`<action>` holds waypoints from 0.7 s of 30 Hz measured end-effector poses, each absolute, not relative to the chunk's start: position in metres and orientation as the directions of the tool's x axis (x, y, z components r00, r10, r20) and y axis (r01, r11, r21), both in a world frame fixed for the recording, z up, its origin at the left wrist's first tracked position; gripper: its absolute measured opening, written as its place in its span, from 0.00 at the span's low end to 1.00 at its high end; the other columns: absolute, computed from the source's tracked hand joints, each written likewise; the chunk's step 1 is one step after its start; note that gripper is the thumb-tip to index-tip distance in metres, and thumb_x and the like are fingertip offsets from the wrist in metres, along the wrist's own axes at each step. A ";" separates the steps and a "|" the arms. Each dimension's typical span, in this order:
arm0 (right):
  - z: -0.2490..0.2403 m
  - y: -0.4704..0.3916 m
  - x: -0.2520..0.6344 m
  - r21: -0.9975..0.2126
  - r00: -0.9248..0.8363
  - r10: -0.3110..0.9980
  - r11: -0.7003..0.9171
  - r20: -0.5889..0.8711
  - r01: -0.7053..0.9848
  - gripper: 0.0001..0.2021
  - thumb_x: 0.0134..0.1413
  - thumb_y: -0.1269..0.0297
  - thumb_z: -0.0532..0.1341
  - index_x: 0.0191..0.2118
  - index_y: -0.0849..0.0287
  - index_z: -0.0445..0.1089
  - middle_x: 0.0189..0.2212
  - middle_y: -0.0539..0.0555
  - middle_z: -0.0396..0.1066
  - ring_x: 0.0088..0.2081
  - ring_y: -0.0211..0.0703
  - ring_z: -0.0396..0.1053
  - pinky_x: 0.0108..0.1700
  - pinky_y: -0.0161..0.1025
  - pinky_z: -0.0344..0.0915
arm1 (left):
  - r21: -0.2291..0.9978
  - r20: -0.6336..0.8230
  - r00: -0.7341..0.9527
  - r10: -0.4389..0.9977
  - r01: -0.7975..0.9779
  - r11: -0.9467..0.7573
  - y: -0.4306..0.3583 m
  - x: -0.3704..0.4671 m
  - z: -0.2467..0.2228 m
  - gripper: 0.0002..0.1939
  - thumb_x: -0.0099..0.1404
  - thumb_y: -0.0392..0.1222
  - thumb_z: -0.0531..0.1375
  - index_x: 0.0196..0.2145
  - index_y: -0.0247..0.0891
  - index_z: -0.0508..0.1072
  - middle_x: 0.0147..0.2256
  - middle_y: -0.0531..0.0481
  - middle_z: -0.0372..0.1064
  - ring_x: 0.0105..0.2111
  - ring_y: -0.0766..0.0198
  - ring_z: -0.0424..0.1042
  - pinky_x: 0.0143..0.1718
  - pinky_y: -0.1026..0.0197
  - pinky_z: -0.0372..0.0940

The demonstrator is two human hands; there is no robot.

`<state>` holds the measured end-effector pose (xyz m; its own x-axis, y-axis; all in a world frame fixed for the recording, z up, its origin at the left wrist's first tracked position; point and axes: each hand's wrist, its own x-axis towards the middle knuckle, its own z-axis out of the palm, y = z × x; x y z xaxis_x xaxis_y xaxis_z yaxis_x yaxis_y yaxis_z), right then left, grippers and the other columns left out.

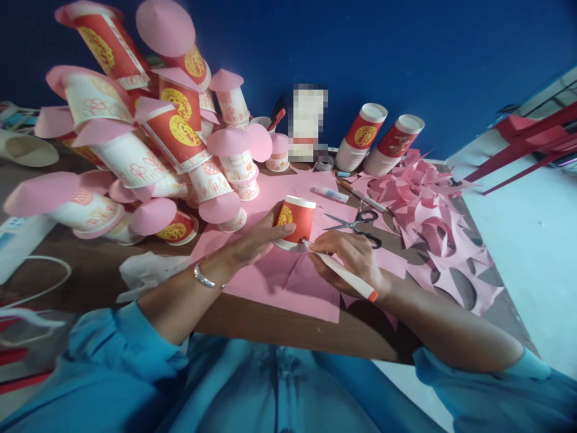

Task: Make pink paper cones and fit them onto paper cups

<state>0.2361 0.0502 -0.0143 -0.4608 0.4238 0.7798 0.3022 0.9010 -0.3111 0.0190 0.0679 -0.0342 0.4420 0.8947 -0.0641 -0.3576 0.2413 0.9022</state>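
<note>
Right, so the left hand (267, 233) had its thumb and fingers clamped around a red cup (305, 220), and that cup sat just left of the scissors (352, 225)! Over on the near side of the scissors, the right hand (349, 251) came in with fingers closed on a white marker (346, 276), its tip right at the cup's white band. Pink paper (265, 285) spread beneath it all, running under the scissors too. Just beyond the scissors lay a glue stick (330, 193); farther back leaned two stacks of cups (360, 138). Pink scraps (435, 210) heaped up to the scissors' right, while well to their left towered cups wearing pink paper cones (166, 27)!
</note>
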 end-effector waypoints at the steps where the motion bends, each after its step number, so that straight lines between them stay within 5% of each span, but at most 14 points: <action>1: -0.014 0.050 0.236 -0.313 -0.462 0.425 0.901 0.779 0.302 0.09 0.62 0.75 0.65 0.44 0.56 0.69 0.30 0.50 0.79 0.28 0.40 0.79 0.31 0.34 0.75 | 0.899 -0.065 0.446 0.893 -0.362 0.247 0.068 0.019 -0.034 0.28 0.62 0.52 0.74 0.53 0.41 0.70 0.44 0.48 0.72 0.41 0.61 0.72 0.44 0.60 0.67; 21: -0.014 0.053 0.238 -0.301 -0.470 0.396 0.916 0.789 0.266 0.10 0.64 0.75 0.66 0.47 0.55 0.69 0.32 0.50 0.80 0.31 0.41 0.81 0.34 0.36 0.78 | 0.911 -0.056 0.488 0.871 -0.333 0.245 0.067 0.019 -0.032 0.29 0.63 0.53 0.73 0.55 0.41 0.69 0.48 0.44 0.74 0.46 0.56 0.75 0.44 0.58 0.69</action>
<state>0.2376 0.0527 -0.0145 -0.4698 0.3956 0.7892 0.2662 0.9158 -0.3007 0.0191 0.0672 -0.0323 0.4883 0.8709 -0.0563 -0.3328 0.2454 0.9105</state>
